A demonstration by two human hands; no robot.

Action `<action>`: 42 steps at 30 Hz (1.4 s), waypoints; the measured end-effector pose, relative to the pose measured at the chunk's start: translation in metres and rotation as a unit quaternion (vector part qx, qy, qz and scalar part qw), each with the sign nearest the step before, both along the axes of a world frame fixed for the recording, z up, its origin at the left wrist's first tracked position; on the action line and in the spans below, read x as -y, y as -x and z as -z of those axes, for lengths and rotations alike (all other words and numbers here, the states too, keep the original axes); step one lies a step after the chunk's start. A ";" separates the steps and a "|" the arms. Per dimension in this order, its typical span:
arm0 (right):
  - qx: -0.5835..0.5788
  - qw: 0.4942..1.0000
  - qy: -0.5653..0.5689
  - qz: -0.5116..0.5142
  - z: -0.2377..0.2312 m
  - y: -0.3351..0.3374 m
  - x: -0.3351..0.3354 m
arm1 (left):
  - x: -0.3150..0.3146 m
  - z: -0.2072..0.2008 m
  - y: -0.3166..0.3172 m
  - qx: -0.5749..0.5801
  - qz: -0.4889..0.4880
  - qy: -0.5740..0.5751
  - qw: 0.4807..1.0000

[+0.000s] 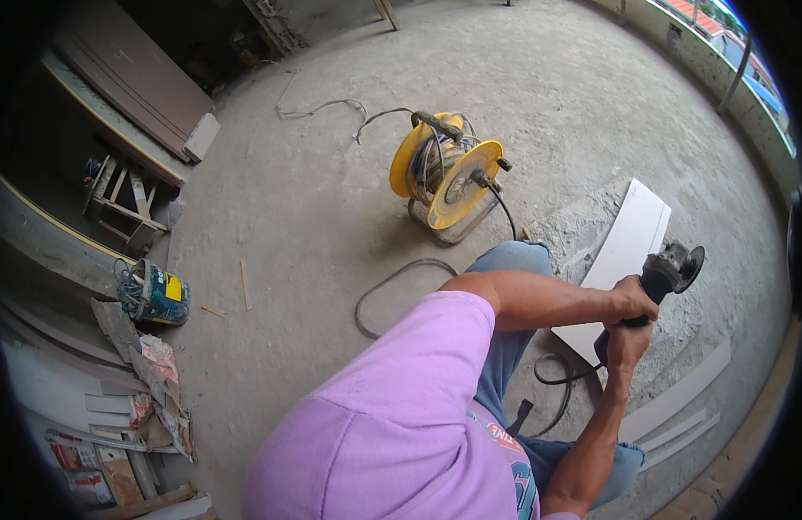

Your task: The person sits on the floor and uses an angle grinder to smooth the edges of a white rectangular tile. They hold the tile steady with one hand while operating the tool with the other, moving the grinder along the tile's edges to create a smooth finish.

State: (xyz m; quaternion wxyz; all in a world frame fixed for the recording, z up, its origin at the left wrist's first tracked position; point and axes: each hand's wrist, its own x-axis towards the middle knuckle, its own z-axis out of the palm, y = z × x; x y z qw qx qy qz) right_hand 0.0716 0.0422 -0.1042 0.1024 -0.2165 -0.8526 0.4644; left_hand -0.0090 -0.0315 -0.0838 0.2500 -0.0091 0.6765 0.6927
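Note:
Both of my hands are wrapped around the black body of an angle grinder (656,279). My left hand (633,300) is closed on it nearer the metal head, and my right hand (627,345) grips it farther back, by the cord. The round disc (691,269) stands upright at the far right end of the tool. Beneath and beside my hands lies a long white tile (625,238), tilted across the dusty floor. Whether the disc touches the tile, I cannot tell. A black power cord (567,381) loops from the tool's rear between my legs.
A yellow cable reel (466,186) stands ahead, its cable trailing over the concrete floor (288,217). Cut tile strips (678,394) lie at right. To the left are a dark green bucket (163,295), torn cardboard (163,373), a wooden stool (128,204) and leaning brown panels (132,78).

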 end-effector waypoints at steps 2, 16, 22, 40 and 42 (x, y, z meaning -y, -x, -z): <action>-0.007 1.000 -0.002 -0.002 0.003 0.000 -0.001 | 0.000 0.000 0.000 0.001 0.000 0.004 1.000; -0.011 0.998 0.067 -0.012 0.002 0.001 -0.003 | -0.002 0.007 0.001 0.035 -0.006 0.003 0.999; -0.010 0.996 0.089 0.013 0.001 0.002 -0.002 | -0.001 0.006 0.006 -0.001 0.046 0.016 0.999; 0.115 0.990 0.026 0.074 0.043 0.058 -0.051 | 0.064 0.199 0.171 -0.224 0.098 0.474 0.846; 0.122 0.989 0.043 0.071 0.051 0.086 -0.055 | 0.067 0.226 0.166 -0.302 0.084 0.479 0.820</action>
